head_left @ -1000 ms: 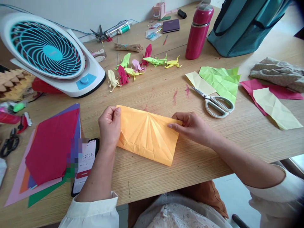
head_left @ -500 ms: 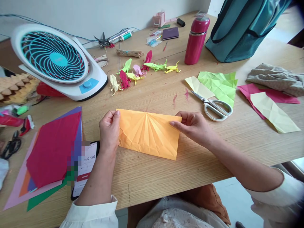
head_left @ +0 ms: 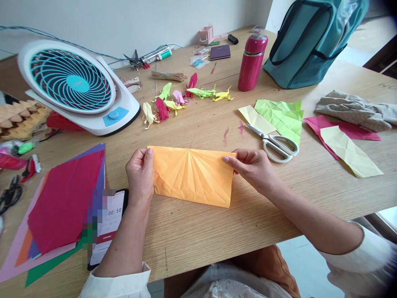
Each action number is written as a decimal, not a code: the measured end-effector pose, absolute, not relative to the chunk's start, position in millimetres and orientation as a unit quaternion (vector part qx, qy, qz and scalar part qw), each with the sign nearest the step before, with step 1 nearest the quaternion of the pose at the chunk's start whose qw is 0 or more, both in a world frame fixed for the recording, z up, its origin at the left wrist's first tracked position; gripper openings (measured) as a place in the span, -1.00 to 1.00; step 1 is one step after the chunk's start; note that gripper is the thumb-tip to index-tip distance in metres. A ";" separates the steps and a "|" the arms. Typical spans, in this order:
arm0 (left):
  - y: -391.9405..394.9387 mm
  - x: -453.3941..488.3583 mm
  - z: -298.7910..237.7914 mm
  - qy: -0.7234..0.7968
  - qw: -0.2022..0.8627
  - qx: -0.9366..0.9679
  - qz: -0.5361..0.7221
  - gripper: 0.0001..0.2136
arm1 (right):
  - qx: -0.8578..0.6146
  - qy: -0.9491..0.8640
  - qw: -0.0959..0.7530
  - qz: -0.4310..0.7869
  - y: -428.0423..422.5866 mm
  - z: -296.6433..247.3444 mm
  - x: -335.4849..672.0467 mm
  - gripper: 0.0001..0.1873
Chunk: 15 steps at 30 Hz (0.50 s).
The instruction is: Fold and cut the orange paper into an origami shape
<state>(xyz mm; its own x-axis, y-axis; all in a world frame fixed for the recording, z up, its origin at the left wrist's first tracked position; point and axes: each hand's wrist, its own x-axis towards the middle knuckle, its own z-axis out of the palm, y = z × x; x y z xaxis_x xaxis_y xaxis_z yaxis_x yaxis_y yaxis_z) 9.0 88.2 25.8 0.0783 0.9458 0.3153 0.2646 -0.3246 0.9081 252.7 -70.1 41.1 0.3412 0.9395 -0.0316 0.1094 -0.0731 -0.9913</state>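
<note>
An orange sheet of paper (head_left: 192, 176), folded to a rectangle and creased in a fan of lines, lies on the wooden table (head_left: 201, 231) in front of me. My left hand (head_left: 140, 174) pinches its upper left corner. My right hand (head_left: 252, 167) pinches its upper right corner. Both hands rest low on the table with fingers closed on the paper's edge.
A phone (head_left: 108, 223) and a stack of coloured sheets (head_left: 62, 203) lie at left. Behind them stands a white and teal fan (head_left: 74, 85). Scissors (head_left: 276, 142), green and yellow papers (head_left: 282, 118), several small origami figures (head_left: 182, 97), a pink flask (head_left: 251, 62) and a teal backpack (head_left: 307, 41) lie beyond.
The paper has been turned so its top edge runs nearly level, and both hands have shifted slightly with it. The camera has tilted, moving the scene down in view.
</note>
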 end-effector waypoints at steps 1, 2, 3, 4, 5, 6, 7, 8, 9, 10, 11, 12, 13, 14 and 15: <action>88.2 8.9 25.8 0.464 0.349 0.645 0.496 -0.65 | -0.620 -0.422 0.534 0.389 -69.9 41.3 252.6 -0.31; 88.3 8.7 25.9 0.463 0.352 0.643 0.499 -0.65 | -0.619 -0.423 0.535 0.390 -69.7 41.6 252.4 -0.31; 88.4 8.6 25.9 0.462 0.352 0.642 0.500 -0.66 | -0.619 -0.423 0.535 0.390 -69.5 41.7 252.2 -0.31; 88.4 8.5 25.9 0.462 0.351 0.642 0.501 -0.66 | -0.617 -0.423 0.536 0.391 -69.3 41.7 252.0 -0.30; 88.5 8.3 25.8 0.461 0.351 0.642 0.502 -0.67 | -0.616 -0.421 0.537 0.393 -69.2 41.5 251.8 -0.30; 88.6 8.2 25.6 0.460 0.352 0.641 0.504 -0.67 | -0.615 -0.420 0.539 0.394 -69.0 41.2 251.6 -0.29; 88.5 8.1 25.4 0.458 0.354 0.639 0.507 -0.68 | -0.614 -0.418 0.541 0.394 -68.8 40.7 251.5 -0.29; 88.4 8.1 25.1 0.456 0.358 0.637 0.509 -0.69 | -0.614 -0.416 0.543 0.393 -68.6 40.2 251.4 -0.29; 88.2 8.2 24.9 0.454 0.364 0.632 0.511 -0.69 | -0.615 -0.415 0.545 0.391 -68.4 39.6 251.4 -0.28; 87.8 8.5 25.0 0.453 0.371 0.627 0.513 -0.70 | -0.615 -0.415 0.546 0.389 -68.3 38.9 251.5 -0.28; 87.2 9.0 25.2 0.451 0.381 0.621 0.515 -0.70 | -0.615 -0.415 0.548 0.386 -68.2 38.1 251.6 -0.29; 86.6 9.8 25.8 0.450 0.393 0.613 0.517 -0.70 | -0.616 -0.415 0.550 0.383 -68.2 37.2 251.8 -0.30; 86.0 10.7 26.6 0.447 0.408 0.602 0.520 -0.69 | -0.617 -0.415 0.552 0.378 -68.3 36.3 252.0 -0.30; 85.4 11.8 27.6 0.444 0.424 0.589 0.525 -0.68 | -0.618 -0.416 0.554 0.373 -68.4 35.2 252.3 -0.31; 84.9 12.9 28.7 0.441 0.439 0.575 0.531 -0.68 | -0.619 -0.417 0.556 0.367 -68.6 34.1 252.5 -0.32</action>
<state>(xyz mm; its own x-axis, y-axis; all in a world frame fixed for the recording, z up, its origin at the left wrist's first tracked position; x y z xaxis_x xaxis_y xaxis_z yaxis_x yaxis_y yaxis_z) 12.9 84.9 28.7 0.0466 0.9735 0.2239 0.0404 -0.2258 0.9733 252.5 -68.6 34.1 0.3826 0.9239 0.0087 0.1073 -0.0351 -0.9936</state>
